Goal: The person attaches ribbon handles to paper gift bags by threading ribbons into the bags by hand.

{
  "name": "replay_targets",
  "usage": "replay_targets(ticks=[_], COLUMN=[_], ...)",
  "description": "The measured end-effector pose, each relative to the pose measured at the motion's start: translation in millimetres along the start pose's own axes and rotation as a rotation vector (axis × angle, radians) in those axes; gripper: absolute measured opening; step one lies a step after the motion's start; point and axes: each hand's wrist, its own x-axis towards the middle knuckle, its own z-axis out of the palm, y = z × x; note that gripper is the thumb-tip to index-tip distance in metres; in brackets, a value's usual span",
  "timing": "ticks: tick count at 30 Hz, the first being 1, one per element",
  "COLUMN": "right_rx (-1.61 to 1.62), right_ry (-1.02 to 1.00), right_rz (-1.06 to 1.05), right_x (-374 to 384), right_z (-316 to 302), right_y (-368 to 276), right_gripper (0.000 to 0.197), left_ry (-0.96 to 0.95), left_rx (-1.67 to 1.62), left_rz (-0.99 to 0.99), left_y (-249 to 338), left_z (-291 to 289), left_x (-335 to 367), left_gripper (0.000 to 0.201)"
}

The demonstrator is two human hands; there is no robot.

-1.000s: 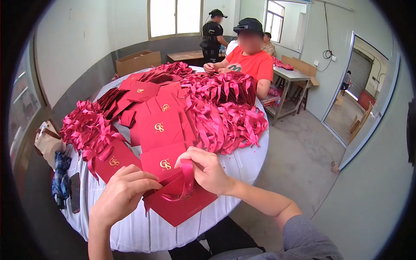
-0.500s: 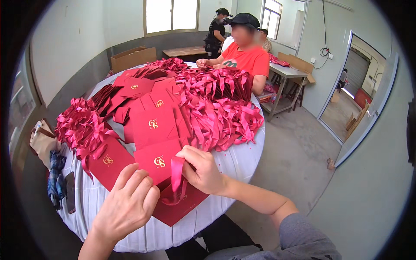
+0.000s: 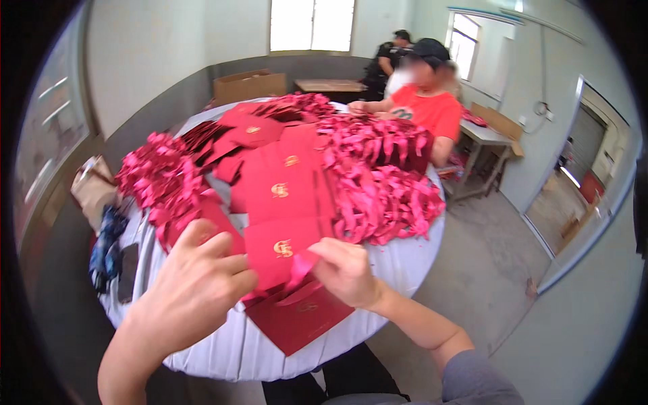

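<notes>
My right hand [image 3: 345,271] pinches a pink satin ribbon [image 3: 302,268] between thumb and fingers. The ribbon hangs over a dark red paper bag [image 3: 300,327] lying flat near the front edge of the table. My left hand [image 3: 202,273] is raised to the left of that bag with its fingers curled; whatever its fingertips hold, if anything, is hidden. Just beyond my hands, flat red paper bags [image 3: 280,223] with gold emblems lie overlapped in a row. Another red bag [image 3: 214,219] shows partly behind my left hand.
Heaps of pink ribbon [image 3: 162,175] lie at the left, with more ribboned bags [image 3: 378,196] at the right on the white-covered round table [image 3: 405,270]. A phone [image 3: 128,273], folded umbrella [image 3: 108,243] and cloth bag [image 3: 96,185] sit left. A co-worker [image 3: 425,111] handles bags across the table.
The view has swung left, shifting the scene to the right. My left hand has moved farther from my right hand, which still pinches the ribbon.
</notes>
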Motion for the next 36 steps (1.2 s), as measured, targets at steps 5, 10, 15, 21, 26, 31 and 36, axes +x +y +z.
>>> replay_targets(ticks=[5,10,15,21,26,31,36], right_rx=[-0.011,-0.009,-0.014,0.042,0.018,0.004,-0.026], right_ry=[-0.052,-0.013,-0.004,0.018,0.048,0.048,0.035], right_rz=[0.056,0.298,0.447,0.45,0.423,0.513,0.652], right_x=[-1,-5,-5,-13,-10,-11,-24], right_z=[-2,12,10,18,12,2,0], right_y=[-8,2,9,7,4,6,34], right_gripper=[0.017,0.005,0.005,0.006,0.006,0.009,0.028], left_ry=[-0.332,0.042,0.162,-0.226,0.069,0.281,0.361], left_rx=[-0.229,0.263,-0.335,-1.081,-1.808,-1.852,-1.884], left_rz=[-0.058,-0.352,-0.651,-0.83,-0.91,-0.788,-0.826], left_y=[-31,-46,-7,8,24,27,23], left_z=[-10,21,44,84,94,125,152], left_x=[-1,-24,-43,-40,-16,-5,-5], left_gripper=[0.015,0.004,0.028,0.058,0.042,0.033,0.029])
